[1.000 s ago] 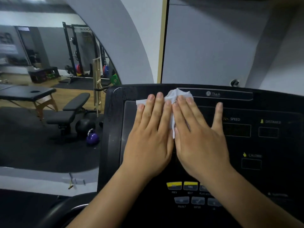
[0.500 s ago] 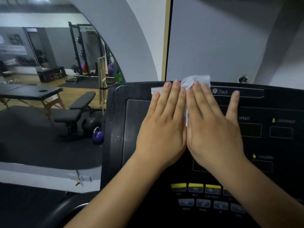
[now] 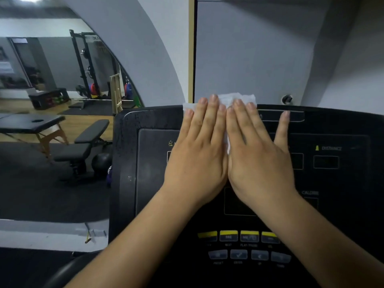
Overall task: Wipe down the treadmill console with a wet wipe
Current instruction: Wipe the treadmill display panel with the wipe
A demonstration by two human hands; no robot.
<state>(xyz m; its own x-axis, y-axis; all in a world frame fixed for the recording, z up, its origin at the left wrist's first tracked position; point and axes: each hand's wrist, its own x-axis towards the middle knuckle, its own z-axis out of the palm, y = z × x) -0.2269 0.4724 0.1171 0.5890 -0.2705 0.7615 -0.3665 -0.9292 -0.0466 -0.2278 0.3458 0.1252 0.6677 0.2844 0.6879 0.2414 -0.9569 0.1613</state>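
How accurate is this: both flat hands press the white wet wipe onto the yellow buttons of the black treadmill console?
Not quite. The head view shows the left hand and right hand pressing the white wet wipe near the top edge of the black treadmill console; the yellow buttons sit uncovered.

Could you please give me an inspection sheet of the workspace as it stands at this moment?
Surface: black treadmill console, left border looks speckled with moisture; yellow and grey buttons low down.
Job's things: white wet wipe spread flat under both hands, reaching the console's top edge.
Clutter: nothing seen.
Hands: left hand and right hand side by side, fingers straight, pressing on the wipe.
Cables: nothing seen.
Surroundings: gym to the left with weight bench, massage table, squat rack; grey wall behind.
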